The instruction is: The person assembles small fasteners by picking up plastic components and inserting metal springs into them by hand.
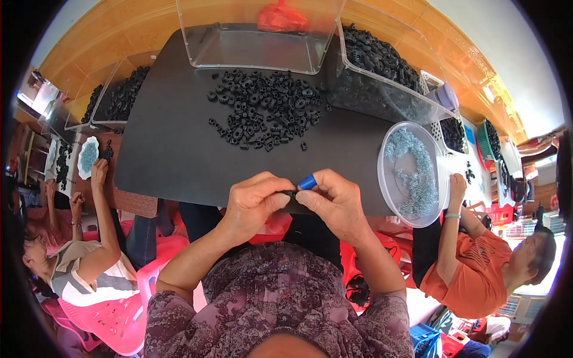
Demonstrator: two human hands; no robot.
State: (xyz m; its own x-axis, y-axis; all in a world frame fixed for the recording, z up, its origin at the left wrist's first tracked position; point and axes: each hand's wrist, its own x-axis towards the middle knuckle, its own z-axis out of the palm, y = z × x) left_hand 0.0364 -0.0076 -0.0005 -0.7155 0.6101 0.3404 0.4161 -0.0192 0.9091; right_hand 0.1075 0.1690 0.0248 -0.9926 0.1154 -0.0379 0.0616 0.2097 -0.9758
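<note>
"Since the black part was so small, what could have gone wrong?"

"I judged it could slip. A mere pinch held it, and a careless twist might have flicked it away. The blue cover on my right finger may have dulled my touch, too."

"Where might it have landed?"

"Off the table, perhaps, because I was working at its near edge. Had it dropped onto the pile, I'd probably have lost track of it among the others."

"And how were your hands?"

"Together, closed on the part. My left hand pinched it from the left and my right hand from the right; how firmly, I couldn't tell. It sat between them, mostly hidden. The pile lay beyond, well apart, and the bowl of clear bits stood off to my right."
</note>
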